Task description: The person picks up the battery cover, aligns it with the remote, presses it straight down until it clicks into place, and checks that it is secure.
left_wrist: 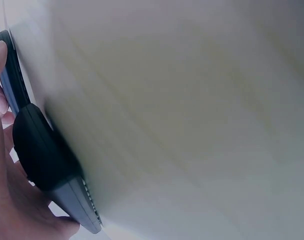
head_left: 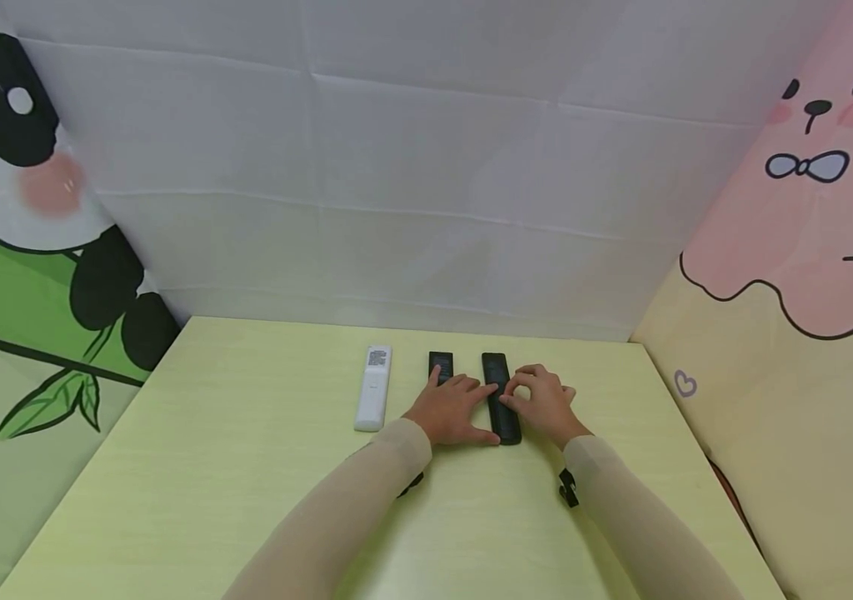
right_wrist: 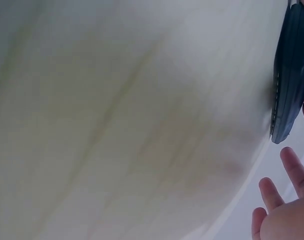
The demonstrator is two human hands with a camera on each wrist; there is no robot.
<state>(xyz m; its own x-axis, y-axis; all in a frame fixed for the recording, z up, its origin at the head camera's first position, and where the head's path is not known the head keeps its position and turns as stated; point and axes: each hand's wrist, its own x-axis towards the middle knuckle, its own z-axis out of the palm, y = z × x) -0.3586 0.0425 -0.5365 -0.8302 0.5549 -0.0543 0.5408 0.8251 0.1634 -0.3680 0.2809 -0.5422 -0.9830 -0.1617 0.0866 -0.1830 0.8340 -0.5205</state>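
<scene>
Three remote controls lie side by side on the table. My left hand [head_left: 456, 410] spreads over the small black remote control [head_left: 441, 359], covering its lower part. Its thumb and a fingertip touch the left edge of the longer black remote control [head_left: 497, 367]. From the other side, my right hand [head_left: 544, 403] bends thumb and index finger together at that longer remote, pinching at its right part; the exact contact is hidden. In the right wrist view, the other right fingers [right_wrist: 294, 167] stretch out beyond the remote's end. The white remote control [head_left: 372, 390] lies untouched on the left.
The pale yellow table [head_left: 231, 467] ends at a white cloth wall [head_left: 411, 208] behind the remotes. Printed side panels stand left and right, one with a panda [head_left: 10, 100], the other with a pink bear [head_left: 809, 217]. Dark straps [head_left: 568, 488] sit at the wrists.
</scene>
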